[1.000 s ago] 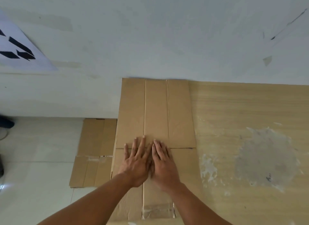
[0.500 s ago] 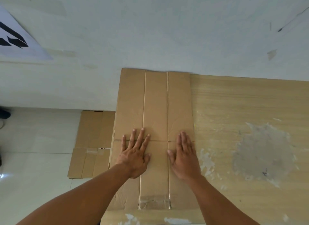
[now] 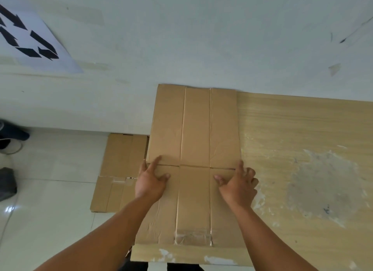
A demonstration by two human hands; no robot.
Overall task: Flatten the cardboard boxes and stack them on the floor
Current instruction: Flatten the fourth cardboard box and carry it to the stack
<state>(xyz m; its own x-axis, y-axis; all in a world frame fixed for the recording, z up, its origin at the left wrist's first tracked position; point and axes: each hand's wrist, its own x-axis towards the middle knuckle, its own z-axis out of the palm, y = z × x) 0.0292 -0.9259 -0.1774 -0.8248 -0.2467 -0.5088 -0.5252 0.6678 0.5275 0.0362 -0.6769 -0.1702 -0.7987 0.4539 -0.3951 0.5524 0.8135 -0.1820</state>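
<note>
1. A flattened cardboard box [image 3: 195, 129] is being kept flat on the left end of a table [image 3: 292, 129], its far end touching the wall [image 3: 181, 38]. It is a long brown rectangle, matte and lightly creased. It is being divided by two lengthwise folds into three strips and by one crosswise fold near the middle.
2. A wrinkled strip of clear tape [image 3: 191, 239] is being shown on the near end of the middle strip.
3. The box's left edge is being gripped by the left hand [image 3: 150, 182]. The thumb and forefinger are being spread on the upper face at the crosswise fold. The other fingers are being bent over the edge, mostly out of sight.
4. The right edge is being gripped by the right hand [image 3: 238, 188]. The thumb and forefinger are being laid on top, and the remaining fingers are being curled against the edge where it meets the tabletop.
5. The table is being seen as pale wood-grain laminate, scuffed white in places, with a rough grey roundish patch [image 3: 323, 186] well to the right of the box.
6. A second flattened box [image 3: 121, 157], taped across its middle, is being left flat on the glossy pale-tiled floor [image 3: 50, 190]. It lies just left of the table and against the wall.
7. A white paper sheet [image 3: 30, 38] printed with black arrow shapes is being displayed on the wall.
</note>
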